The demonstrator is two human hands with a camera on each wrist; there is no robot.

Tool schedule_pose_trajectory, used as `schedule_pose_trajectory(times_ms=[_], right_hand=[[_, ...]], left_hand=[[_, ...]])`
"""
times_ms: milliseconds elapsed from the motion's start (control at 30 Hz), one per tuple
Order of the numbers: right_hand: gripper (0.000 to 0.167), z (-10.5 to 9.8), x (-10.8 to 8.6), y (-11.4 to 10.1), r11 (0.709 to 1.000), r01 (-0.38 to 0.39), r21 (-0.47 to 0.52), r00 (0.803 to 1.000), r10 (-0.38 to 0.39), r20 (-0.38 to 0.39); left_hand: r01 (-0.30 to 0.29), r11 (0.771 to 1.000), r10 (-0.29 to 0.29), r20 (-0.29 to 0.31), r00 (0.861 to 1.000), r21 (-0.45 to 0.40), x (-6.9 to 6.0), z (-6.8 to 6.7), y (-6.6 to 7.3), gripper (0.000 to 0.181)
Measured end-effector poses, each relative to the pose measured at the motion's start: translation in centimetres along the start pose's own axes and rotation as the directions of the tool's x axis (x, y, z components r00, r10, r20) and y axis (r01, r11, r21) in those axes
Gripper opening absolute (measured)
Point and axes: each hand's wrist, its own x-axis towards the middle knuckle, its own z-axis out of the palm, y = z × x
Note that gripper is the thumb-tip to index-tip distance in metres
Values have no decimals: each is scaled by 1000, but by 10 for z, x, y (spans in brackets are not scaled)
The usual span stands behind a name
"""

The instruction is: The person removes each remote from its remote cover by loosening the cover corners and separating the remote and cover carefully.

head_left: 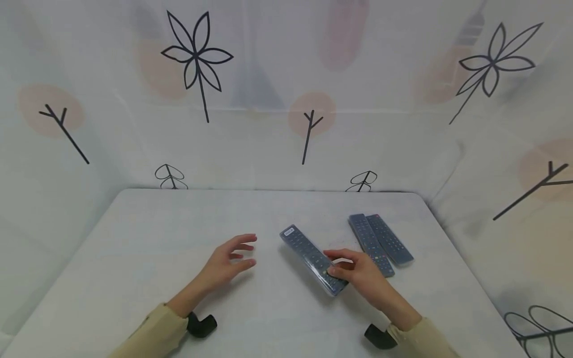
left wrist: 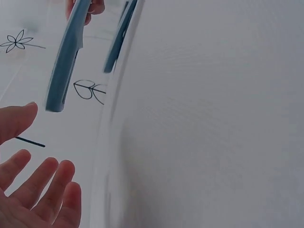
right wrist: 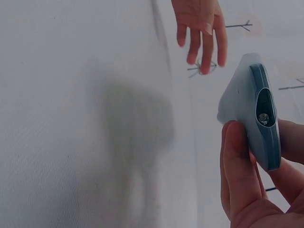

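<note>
My right hand [head_left: 360,273] pinches a dark blue-grey remote control [head_left: 309,253] near its lower end, thumb on the button side. The remote is held above the table, tilted, its far end pointing up and left. From the right wrist view, the end of this remote [right wrist: 263,114] shows a small clear bulb in an oval recess, with the right fingers [right wrist: 236,147] behind it. To the left, my left hand [head_left: 228,261] hovers over the table with fingers spread and nothing in it. The left wrist view shows the left hand [left wrist: 42,190] apart from the remote [left wrist: 66,61].
Two more remotes lie at the right of the white table [head_left: 156,238]: a left one [head_left: 370,243] and a right one [head_left: 390,239], side by side and touching or nearly so. A patterned white cloth [head_left: 268,139] hangs behind the table and along its sides.
</note>
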Motion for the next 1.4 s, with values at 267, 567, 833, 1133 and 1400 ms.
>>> schedule_pose_trajectory(times_ms=[267, 567, 833, 1133, 1400], right_hand=[[46, 12, -1, -5, 999, 41, 4, 996, -41, 78], [40, 20, 0, -8, 999, 51, -6, 989, -50, 141], [38, 22, 0, -10, 997, 70, 30, 980, -74, 187], [39, 22, 0, -6, 995, 81, 64, 972, -93, 215], [36, 24, 1, -5, 995, 88, 51, 969, -97, 228]], left_hand=[[-22, 999, 22, -11, 1000, -28, 6, 12, 8, 62], [-101, 993, 101, 1, 995, -57, 8, 18, 11, 61], [-132, 988, 133, 15, 991, -78, 7, 18, 12, 46], [-148, 988, 146, -37, 989, -40, 7, 14, 16, 40], [-189, 976, 179, -94, 979, -107, 7, 12, 20, 36]])
